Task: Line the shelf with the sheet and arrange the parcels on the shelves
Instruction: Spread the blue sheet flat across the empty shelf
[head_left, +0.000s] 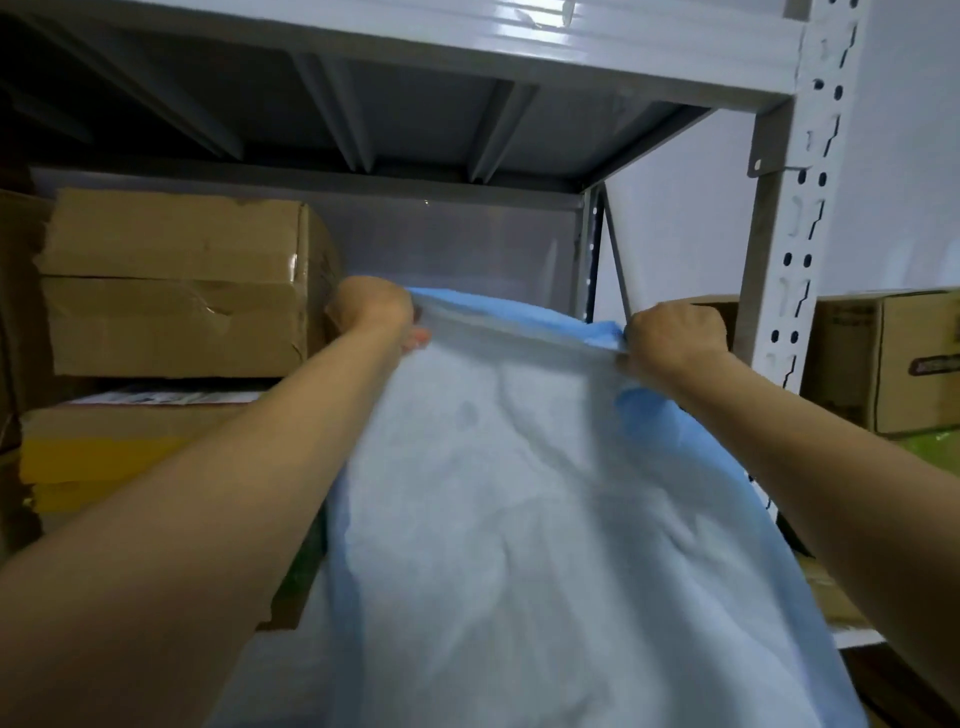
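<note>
A pale blue sheet (519, 519) hangs from both my hands and drapes down toward me, covering the shelf surface below. My left hand (376, 306) grips its far left corner. My right hand (672, 338) grips its far right corner. The edge between them is stretched taut inside the open bay of the grey metal shelf unit (784, 234). Parcels sit at the left of the bay: a dented brown cardboard box (176, 280) stacked on a flatter box with a yellow side (104, 452).
The upper shelf's underside (415, 119) with its ribs runs overhead. A perforated white upright (810, 197) stands at right. Beyond it sits another cardboard box (893, 358). A pale wall (675, 218) lies behind the bay.
</note>
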